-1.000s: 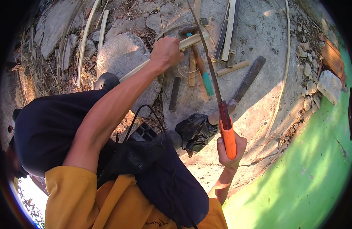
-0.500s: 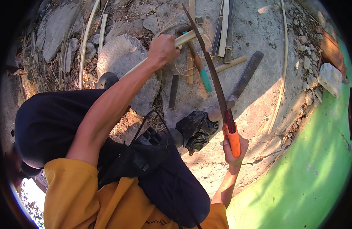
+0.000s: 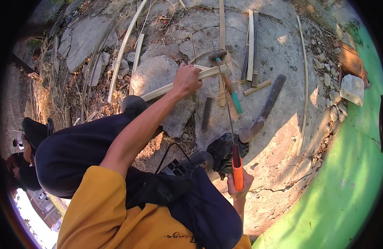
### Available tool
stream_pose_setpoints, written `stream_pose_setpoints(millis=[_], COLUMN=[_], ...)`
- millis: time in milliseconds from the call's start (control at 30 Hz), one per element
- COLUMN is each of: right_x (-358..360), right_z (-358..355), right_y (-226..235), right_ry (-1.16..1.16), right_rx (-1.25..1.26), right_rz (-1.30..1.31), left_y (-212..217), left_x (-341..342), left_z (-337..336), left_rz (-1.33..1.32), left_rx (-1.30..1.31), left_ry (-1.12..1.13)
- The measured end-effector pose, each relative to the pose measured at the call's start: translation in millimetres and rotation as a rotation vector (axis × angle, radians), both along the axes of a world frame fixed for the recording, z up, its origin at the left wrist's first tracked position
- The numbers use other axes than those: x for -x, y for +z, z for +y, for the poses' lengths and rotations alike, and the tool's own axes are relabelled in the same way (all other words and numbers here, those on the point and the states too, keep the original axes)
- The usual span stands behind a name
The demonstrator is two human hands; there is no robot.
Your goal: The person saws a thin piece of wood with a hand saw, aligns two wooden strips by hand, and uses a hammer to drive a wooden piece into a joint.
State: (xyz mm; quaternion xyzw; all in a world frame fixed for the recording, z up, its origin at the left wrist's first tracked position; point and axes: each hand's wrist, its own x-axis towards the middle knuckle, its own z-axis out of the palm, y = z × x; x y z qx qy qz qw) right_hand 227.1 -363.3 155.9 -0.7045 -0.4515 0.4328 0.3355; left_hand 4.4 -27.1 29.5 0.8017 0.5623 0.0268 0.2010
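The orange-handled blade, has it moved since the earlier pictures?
Yes, leftward in view: the blade appeared right of the hammer's teal part earlier, left of it now.

Pale strip (image 3: 211,73): part hidden inside left hand (image 3: 187,81) | long knife (image 3: 232,137): tip too thin for me | yellow shirt (image 3: 92,207): cut by lower edge

Concrete ground (image 3: 290,99): passable lane inside the right edge, between dark-bladed tool (image 3: 269,105) and long pale strip (image 3: 306,85); obstructions, orange-handled blade (image 3: 236,152) over hammer (image 3: 231,86), short stick (image 3: 258,87), black bag (image 3: 219,153).
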Motion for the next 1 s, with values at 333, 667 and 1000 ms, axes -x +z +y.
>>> stream_pose_setpoints(millis=[333,667,1000], right_x=[57,29,28], right_z=[6,21,18], right_y=[-9,0,5], right_ry=[-0.007,0.019,-0.134], right_rx=[0.015,0.046,-0.134], right_rz=[0.026,0.041,0.077], left_y=[-14,-1,-11], left_x=[49,43,36], left_z=[5,0,6], left_rz=[-0.116,-0.174,-0.239], left_rx=[-0.055,-0.037,-0.198], left_ry=[-0.005,0.026,0.014])
